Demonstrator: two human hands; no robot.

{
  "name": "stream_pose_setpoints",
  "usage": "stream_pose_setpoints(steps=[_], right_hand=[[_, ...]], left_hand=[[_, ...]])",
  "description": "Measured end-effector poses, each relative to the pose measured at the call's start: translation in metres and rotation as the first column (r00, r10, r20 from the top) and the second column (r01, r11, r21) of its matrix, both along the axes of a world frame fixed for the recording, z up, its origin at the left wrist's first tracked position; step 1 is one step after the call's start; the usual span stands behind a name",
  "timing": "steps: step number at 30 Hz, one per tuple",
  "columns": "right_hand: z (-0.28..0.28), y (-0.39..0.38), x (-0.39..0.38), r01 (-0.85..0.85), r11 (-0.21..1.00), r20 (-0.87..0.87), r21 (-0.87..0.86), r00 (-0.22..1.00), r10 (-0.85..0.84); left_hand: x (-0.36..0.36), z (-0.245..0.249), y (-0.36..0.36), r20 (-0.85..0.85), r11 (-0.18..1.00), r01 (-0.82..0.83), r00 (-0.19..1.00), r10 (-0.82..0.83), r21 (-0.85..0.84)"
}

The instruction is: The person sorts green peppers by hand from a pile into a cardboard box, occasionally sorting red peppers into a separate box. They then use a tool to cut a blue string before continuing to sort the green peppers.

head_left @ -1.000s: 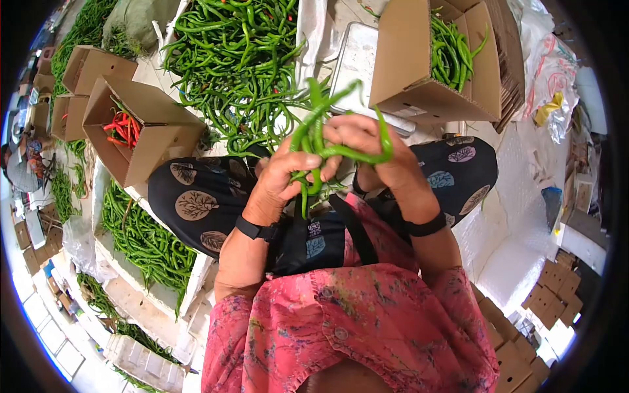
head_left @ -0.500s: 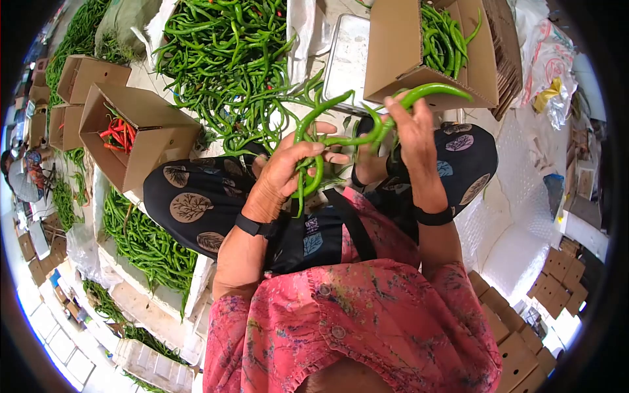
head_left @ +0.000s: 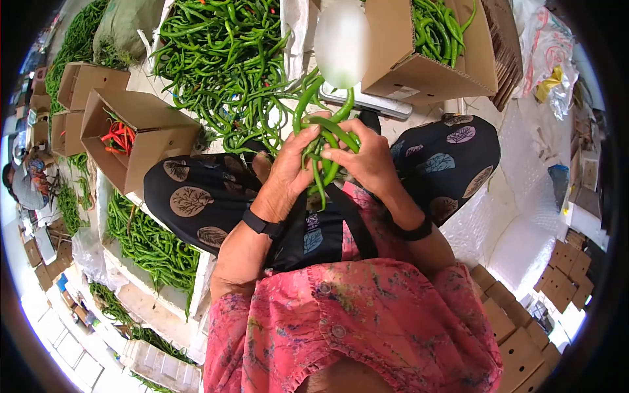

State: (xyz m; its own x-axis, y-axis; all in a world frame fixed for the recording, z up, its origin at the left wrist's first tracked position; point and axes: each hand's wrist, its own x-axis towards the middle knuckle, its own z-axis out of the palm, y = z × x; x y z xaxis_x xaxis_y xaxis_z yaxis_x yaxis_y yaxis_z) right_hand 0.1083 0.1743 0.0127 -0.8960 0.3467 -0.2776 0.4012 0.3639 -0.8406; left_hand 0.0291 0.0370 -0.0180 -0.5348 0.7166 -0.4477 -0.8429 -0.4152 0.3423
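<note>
Several long green chili peppers point(head_left: 306, 98) are bunched between my two hands above my lap. My left hand point(head_left: 293, 160) is closed around the lower part of the bunch, thumb on top. Meeting it from the other side, my right hand point(head_left: 370, 156) has its fingers curled on the same green chili peppers, one of them lying across its fingers. Just beyond my hands, a large heap of green chili peppers point(head_left: 223, 52) spreads over the floor. A cardboard box point(head_left: 436, 78) holding more green chili peppers stands beyond my right hand.
A white scale-like platform point(head_left: 386, 103) lies beside that box. To the left, a cardboard box point(head_left: 157, 141) holds red chili peppers point(head_left: 120, 137). More green chilies point(head_left: 151, 242) fill a white container below it. Flattened cardboard point(head_left: 503, 52) is stacked at the right.
My right hand has come down and left, bringing its green chili peppers against the bunch in my left hand. My left hand has moved slightly.
</note>
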Motion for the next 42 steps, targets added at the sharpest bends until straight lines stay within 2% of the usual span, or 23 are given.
stream_pose_setpoints(steps=[2,4,5,6,8,10,16,17,19,20,23,24,26,27,30,31,32,33,34,35,38,40,42], right_hand=[[-0.01,0.001,0.0,0.047,0.999,-0.019,-0.011,0.999,-0.047],[-0.009,0.012,-0.001,0.081,0.937,-0.034,-0.341,0.995,-0.099],[0.008,0.021,0.003,0.172,0.8,0.131,-0.575,0.984,-0.117],[0.011,0.028,0.006,0.19,0.682,0.129,-0.706,0.982,-0.141],[0.012,0.038,0.009,0.228,0.64,0.121,-0.734,0.971,-0.206],[0.011,0.044,0.004,0.242,0.588,0.097,-0.772,0.959,-0.267],[-0.002,0.046,-0.006,0.212,0.425,0.073,-0.88,0.945,-0.319],[-0.002,0.042,-0.009,0.248,0.373,0.103,-0.894,0.924,-0.368],[-0.004,0.038,-0.011,0.243,0.396,0.069,-0.886,0.912,-0.405],[-0.005,0.036,-0.012,0.24,0.419,0.034,-0.876,0.896,-0.442],[-0.006,0.023,-0.014,0.293,0.561,-0.02,-0.774,0.875,-0.483],[-0.008,0.022,-0.014,0.336,0.566,0.062,-0.753,0.892,-0.447],[-0.012,0.008,-0.022,0.325,0.748,0.041,-0.579,0.928,-0.371],[-0.013,0.006,-0.023,0.203,0.794,-0.09,-0.573,0.947,-0.308],[-0.019,0.013,-0.026,0.199,0.806,-0.06,-0.558,0.959,-0.279],[-0.011,0.015,-0.024,0.235,0.729,-0.017,-0.643,0.947,-0.32],[-0.007,0.017,-0.025,0.231,0.729,-0.014,-0.645,0.949,-0.314],[-0.005,0.02,-0.025,0.201,0.764,-0.07,-0.613,0.95,-0.306],[0.002,0.023,-0.025,0.173,0.798,-0.126,-0.577,0.947,-0.296],[0.016,0.029,-0.024,0.142,0.729,-0.034,-0.67,0.975,-0.221],[0.031,0.035,-0.03,0.017,0.608,-0.026,-0.794,0.998,-0.062],[0.017,0.034,-0.03,-0.008,0.656,-0.087,-0.754,0.992,-0.088],[0.023,0.035,-0.023,0.003,0.811,-0.119,-0.585,0.989,-0.09]], left_hand=[[0.002,0.0,0.003,-0.003,0.998,-0.042,0.999,0.042,-0.049],[-0.003,-0.002,0.004,-0.009,0.993,-0.078,0.997,0.078,-0.091],[-0.007,-0.009,-0.003,-0.056,0.996,-0.061,0.997,0.057,-0.07],[-0.01,-0.009,-0.004,-0.104,0.998,-0.043,0.994,0.038,-0.05],[-0.012,-0.004,-0.004,-0.167,0.989,-0.056,0.985,0.033,-0.137],[-0.016,-0.009,-0.005,-0.286,0.931,-0.026,0.954,-0.085,-0.363],[-0.014,-0.004,-0.002,-0.3,0.939,-0.087,0.954,-0.018,-0.332],[-0.013,-0.002,-0.002,-0.415,0.91,-0.103,0.906,-0.081,-0.401],[-0.009,0.001,0.0,-0.602,0.818,-0.168,0.759,-0.249,-0.55],[-0.004,-0.017,0.001,-0.772,0.783,-0.323,0.564,-0.293,-0.532],[0.012,-0.019,0.006,-0.843,0.651,-0.542,0.261,-0.471,-0.532],[0.018,-0.013,0.009,-0.828,0.625,-0.569,0.202,-0.523,-0.534],[0.029,-0.018,0.011,-0.791,0.62,-0.54,0.154,-0.591,-0.569],[0.033,-0.02,0.013,-0.768,0.6,-0.554,0.116,-0.63,-0.577],[0.025,-0.021,0.013,-0.813,0.73,-0.379,0.12,-0.57,-0.569],[0.024,-0.014,0.011,-0.729,0.783,-0.059,0.414,-0.545,-0.619],[0.02,-0.006,0.008,-0.727,0.781,-0.063,0.419,-0.544,-0.621],[0.015,0.005,0.005,-0.573,0.878,0.165,0.701,-0.425,-0.449],[0.013,0.01,0.004,-0.301,0.937,0.298,0.89,-0.342,-0.184],[0.016,0.005,0.006,-0.158,0.975,0.208,0.968,-0.194,0.077],[0.012,-0.02,0.002,-0.052,0.993,0.095,0.994,-0.091,0.067],[0.007,-0.015,-0.004,-0.089,0.992,0.115,0.99,-0.111,0.046],[0.005,-0.01,-0.007,-0.141,0.981,0.155,0.975,-0.17,-0.113]])
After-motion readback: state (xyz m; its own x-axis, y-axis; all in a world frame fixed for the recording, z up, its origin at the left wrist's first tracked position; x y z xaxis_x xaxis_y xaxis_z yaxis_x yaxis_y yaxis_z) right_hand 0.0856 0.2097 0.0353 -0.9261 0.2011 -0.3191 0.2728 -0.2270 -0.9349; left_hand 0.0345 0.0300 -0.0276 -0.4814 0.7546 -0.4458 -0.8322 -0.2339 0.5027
